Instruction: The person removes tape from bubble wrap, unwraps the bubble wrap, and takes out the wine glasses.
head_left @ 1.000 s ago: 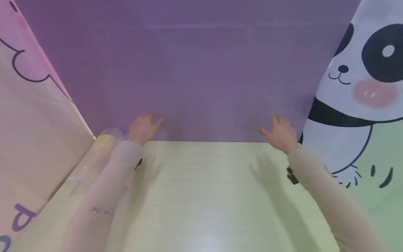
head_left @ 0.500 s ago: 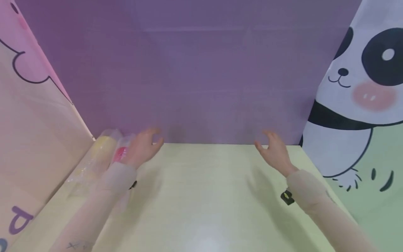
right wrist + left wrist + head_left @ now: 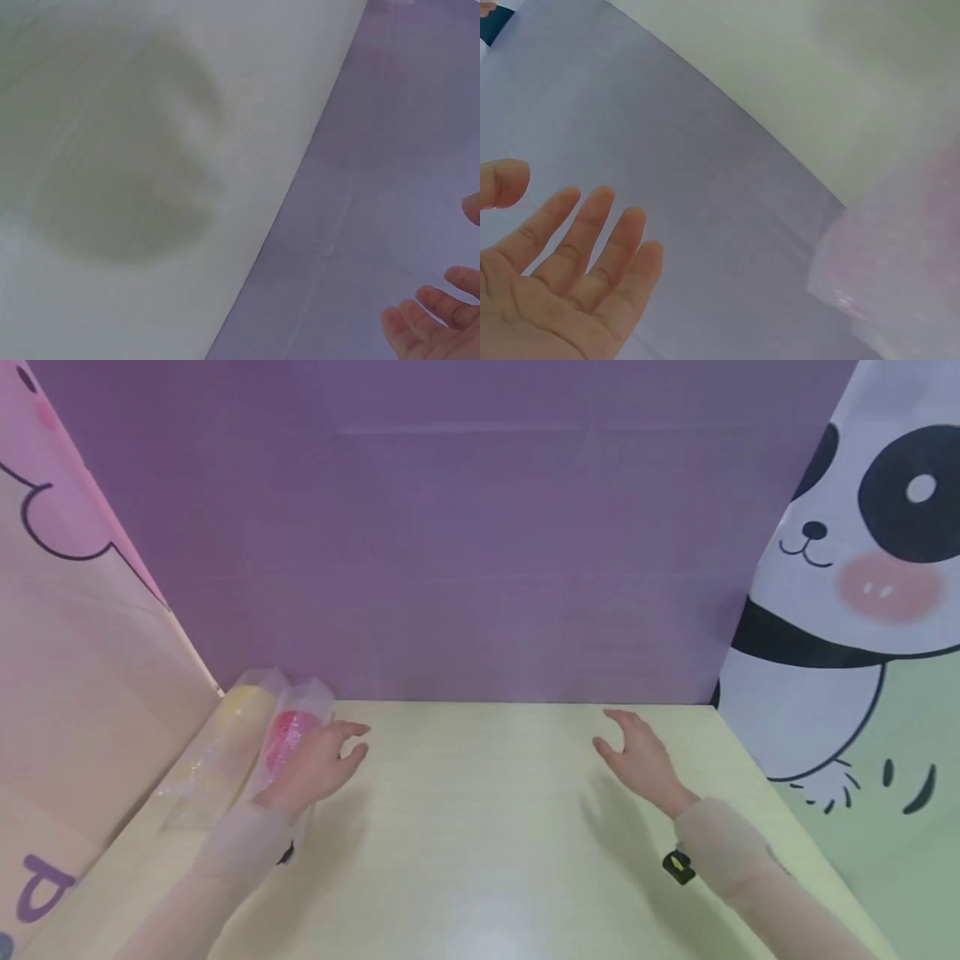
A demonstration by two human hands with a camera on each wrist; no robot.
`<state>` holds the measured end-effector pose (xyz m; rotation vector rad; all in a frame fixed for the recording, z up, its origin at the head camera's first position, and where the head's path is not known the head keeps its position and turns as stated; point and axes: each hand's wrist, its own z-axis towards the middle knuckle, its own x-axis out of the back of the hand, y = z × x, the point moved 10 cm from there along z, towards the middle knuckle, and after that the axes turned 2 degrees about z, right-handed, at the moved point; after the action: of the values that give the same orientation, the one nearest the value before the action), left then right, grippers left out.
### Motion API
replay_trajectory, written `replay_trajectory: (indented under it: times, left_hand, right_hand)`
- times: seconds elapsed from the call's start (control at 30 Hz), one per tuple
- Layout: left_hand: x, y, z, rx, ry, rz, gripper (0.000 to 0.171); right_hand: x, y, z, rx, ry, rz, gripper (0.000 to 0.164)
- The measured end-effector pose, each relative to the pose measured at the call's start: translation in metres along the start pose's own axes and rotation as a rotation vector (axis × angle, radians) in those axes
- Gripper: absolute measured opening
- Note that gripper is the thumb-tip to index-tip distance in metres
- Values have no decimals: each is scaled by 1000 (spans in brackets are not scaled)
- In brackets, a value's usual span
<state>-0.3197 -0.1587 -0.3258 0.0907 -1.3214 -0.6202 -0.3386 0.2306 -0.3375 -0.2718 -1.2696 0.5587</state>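
My left hand [image 3: 318, 764] hovers over the left part of the pale table [image 3: 472, 827], fingers relaxed and thumb apart, with nothing in it. Just beyond it lies a clear plastic bag with a pink-red item [image 3: 288, 735] inside, partly covered by the hand and forearm. A second clear bag with a yellow item [image 3: 243, 706] lies alongside, farther left. In the left wrist view the palm and spread fingers [image 3: 630, 225] show bare, and the bag's plastic [image 3: 900, 277] appears at the right. My right hand [image 3: 637, 756] is held over the table's right side, fingers loosely bent and holding nothing.
A purple cloth wall [image 3: 465, 552] stands along the table's back edge. On the left is a pink and cream printed panel [image 3: 82, 677]; a panda-printed panel [image 3: 817, 710] stands at the right. A small black device [image 3: 678, 866] sits at the right wrist.
Both hands have drawn back from the purple wall toward me and lower over the table. The bag with the pink-red item has come into view as the left arm moved off it.
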Motion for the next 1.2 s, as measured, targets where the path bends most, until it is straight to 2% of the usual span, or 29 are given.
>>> replay_trajectory:
  times: [0.17,0.37,0.47,0.53,0.63,0.8,0.9,1.03,1.2]
  left_hand:
    - [4,-18,-18,26,-21,-46,34]
    - [26,-49,-26,19,24,-61,34]
    - [34,-73,-28,76,6,-53,37]
    - [35,-91,-31,130,-32,-69,41]
    - [27,-116,-36,216,-105,-98,49]
    - [5,-144,-46,287,-176,-194,61]
    - [-9,-152,-50,329,-215,-318,59]
    - [-21,-156,-54,367,-260,-395,60]
    - [-34,-165,-59,418,-283,-479,73]
  right_hand:
    - [-8,-1,-6,23,-6,2,50]
    - [-16,2,-10,44,-19,5,47]
    - [-20,3,-11,47,-30,11,48]
    - [-23,2,-12,58,-33,9,48]
    - [-26,2,-13,70,-40,6,47]
    - [-33,4,-15,63,-75,4,47]
    - [-36,6,-16,51,-95,6,47]
    - [-41,7,-17,42,-122,14,47]
    - [-45,5,-16,51,-133,12,47]
